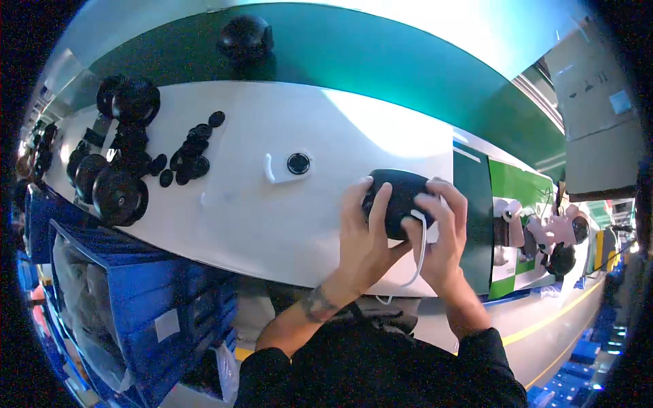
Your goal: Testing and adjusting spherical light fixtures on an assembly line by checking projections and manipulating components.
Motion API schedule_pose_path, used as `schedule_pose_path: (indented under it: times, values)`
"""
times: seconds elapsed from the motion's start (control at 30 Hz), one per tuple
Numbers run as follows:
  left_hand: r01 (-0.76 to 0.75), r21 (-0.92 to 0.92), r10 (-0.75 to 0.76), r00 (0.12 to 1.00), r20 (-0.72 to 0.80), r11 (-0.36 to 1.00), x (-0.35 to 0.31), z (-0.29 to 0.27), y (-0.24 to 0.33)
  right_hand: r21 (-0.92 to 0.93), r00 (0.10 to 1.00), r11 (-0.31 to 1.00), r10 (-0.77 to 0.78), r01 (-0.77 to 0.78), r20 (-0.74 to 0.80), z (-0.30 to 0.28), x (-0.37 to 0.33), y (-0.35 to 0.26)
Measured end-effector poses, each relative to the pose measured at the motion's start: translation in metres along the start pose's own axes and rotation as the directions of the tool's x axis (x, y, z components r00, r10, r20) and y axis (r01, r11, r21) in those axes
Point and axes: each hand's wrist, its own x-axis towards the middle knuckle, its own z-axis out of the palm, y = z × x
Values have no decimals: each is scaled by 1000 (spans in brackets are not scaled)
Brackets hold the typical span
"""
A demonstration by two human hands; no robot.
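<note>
Over the right part of the white worktable (252, 224), both my hands hold a black, rounded, bowl-like housing (401, 194). My left hand (366, 238) grips its left side, fingers bent over the top edge. Around the right side curl the fingers of my right hand (442, 228). A white cord (423, 248) passes by the right fingers and hangs in a loop toward the table's front edge; whether it is fixed to the housing is hidden. Left of my hands, a small white fixture with a round black centre (298, 163) lies on the table, beside a curved white piece (269, 168).
Several small black discs (194, 146) lie left of centre. Larger black round parts (121, 194) cluster farther left. Another black housing (246, 39) sits on the green conveyor belt (326, 41) behind. Blue crates (146, 292) stand at lower left. Another person (561, 248) works at far right.
</note>
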Motion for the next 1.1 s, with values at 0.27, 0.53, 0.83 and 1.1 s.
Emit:
schedule_pose_path:
  times: [0.27,0.53,0.83,1.1]
  values:
    - [-94,432,18,984,176,897,60,-120,-96,106,984,978,175,-178,38,5,-7,3]
    - [-42,417,-88,953,289,908,54,-131,-110,249,999,968,38,-27,-38,16,-30,19]
    - [192,17,-175,854,489,981,60,-131,-91,171,1000,985,-9,11,-11,-6,-15,25]
    - [341,-160,-177,769,614,926,58,-122,-69,256,984,960,75,-115,160,-24,-5,25]
